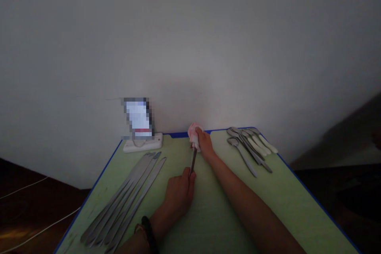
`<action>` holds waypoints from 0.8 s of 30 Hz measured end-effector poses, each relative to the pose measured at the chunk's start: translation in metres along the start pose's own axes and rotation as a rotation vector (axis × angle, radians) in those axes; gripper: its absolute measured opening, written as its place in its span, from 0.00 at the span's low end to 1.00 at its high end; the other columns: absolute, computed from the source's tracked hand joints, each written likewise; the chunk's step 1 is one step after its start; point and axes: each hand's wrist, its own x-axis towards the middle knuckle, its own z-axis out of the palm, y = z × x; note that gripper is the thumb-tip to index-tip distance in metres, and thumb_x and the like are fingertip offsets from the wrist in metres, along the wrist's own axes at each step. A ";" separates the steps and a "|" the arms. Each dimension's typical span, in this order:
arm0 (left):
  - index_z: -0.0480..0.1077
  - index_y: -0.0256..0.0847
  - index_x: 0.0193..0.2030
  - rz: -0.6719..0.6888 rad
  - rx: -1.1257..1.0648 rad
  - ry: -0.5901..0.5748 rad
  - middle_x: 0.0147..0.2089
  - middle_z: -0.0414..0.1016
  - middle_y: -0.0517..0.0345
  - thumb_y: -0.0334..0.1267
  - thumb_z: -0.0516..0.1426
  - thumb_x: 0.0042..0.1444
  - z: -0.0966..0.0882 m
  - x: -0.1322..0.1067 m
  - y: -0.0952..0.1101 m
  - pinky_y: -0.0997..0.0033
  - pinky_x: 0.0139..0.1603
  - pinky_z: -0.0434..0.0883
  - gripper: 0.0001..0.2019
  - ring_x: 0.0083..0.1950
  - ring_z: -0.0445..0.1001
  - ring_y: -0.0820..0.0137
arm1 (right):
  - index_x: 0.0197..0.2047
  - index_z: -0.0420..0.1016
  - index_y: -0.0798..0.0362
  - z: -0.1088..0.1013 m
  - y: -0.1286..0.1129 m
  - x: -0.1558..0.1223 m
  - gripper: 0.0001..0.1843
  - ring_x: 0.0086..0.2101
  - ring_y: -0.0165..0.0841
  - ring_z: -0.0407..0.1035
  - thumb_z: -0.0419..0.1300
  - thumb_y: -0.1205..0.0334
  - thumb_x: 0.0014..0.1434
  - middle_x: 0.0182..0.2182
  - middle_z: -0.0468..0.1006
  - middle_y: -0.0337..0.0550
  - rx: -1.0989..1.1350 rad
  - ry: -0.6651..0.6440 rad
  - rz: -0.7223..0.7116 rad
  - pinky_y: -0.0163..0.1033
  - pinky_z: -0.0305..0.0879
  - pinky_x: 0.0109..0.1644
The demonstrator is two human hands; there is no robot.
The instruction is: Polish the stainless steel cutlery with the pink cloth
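My left hand [180, 192], with a dark bracelet on its wrist, is closed round the lower end of a piece of metal cutlery [193, 159]. Its far end is covered by a pink cloth [194, 131], so the kind is hidden. My right hand [204, 141] grips the cloth around that end, just above the table's far part. Left of my hands lie several table knives [133, 194], fanned side by side with blades pointing away. On the right, a metal spoon [242, 156] lies beside a group of spoons [248, 143], some with white handles.
A phone [138, 118] with a lit, blurred screen leans on a white power strip [143, 143] at the table's back left. The green table [214, 222] has a blue edge and stands against a grey wall [190, 39]. White cables [44, 228] run at the lower left.
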 end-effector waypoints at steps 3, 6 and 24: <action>0.63 0.39 0.45 -0.023 -0.045 0.007 0.34 0.77 0.53 0.40 0.37 0.67 0.000 0.002 -0.002 0.71 0.33 0.62 0.16 0.36 0.77 0.64 | 0.20 0.64 0.53 0.002 0.002 -0.006 0.23 0.16 0.30 0.63 0.48 0.45 0.56 0.11 0.66 0.40 -0.036 -0.004 -0.020 0.32 0.57 0.19; 0.63 0.38 0.44 -0.019 -0.105 0.015 0.33 0.77 0.53 0.39 0.37 0.67 0.001 0.004 -0.005 0.71 0.31 0.60 0.16 0.34 0.76 0.65 | 0.20 0.63 0.52 0.006 0.006 -0.020 0.23 0.17 0.29 0.62 0.50 0.43 0.54 0.12 0.66 0.38 -0.071 -0.011 -0.049 0.31 0.54 0.19; 0.61 0.39 0.39 0.032 -0.272 0.058 0.27 0.71 0.56 0.42 0.37 0.65 0.010 0.005 -0.013 0.72 0.29 0.59 0.15 0.27 0.71 0.67 | 0.23 0.65 0.54 0.005 0.008 -0.002 0.21 0.18 0.29 0.65 0.50 0.45 0.54 0.14 0.69 0.39 -0.025 -0.032 -0.026 0.31 0.58 0.20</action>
